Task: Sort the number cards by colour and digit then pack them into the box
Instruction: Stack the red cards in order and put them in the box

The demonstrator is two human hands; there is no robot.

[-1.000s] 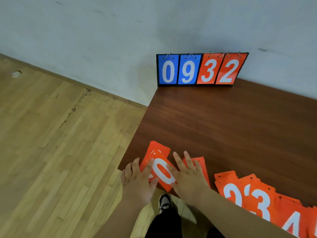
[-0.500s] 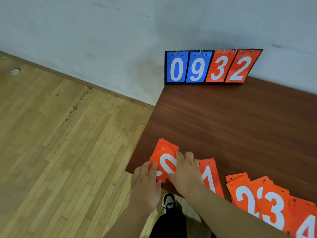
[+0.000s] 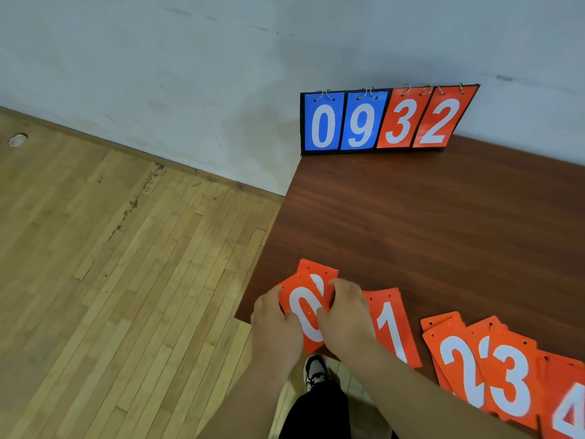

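The orange 0 cards [image 3: 306, 313] sit between the hands at the near left corner of the desk [image 3: 411, 223]. The left hand [image 3: 276, 327] pinches their left edge, fingers curled, and the right hand [image 3: 346, 315] grips their right edge likewise. Just right of the right hand lies the orange 1 stack [image 3: 392, 327].

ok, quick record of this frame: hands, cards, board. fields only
left hand: grip on the left edge of the orange 0 cards
right hand: grip on their right edge, thumb on the face
orange 0 cards: small uneven stack at the near left corner of the table
row to the right: orange 1 cards, orange 2 cards, orange 3 cards, orange 4 card cut off by the frame
scoreboard: upright at the far edge by the wall, blue 0 9, orange 3 2
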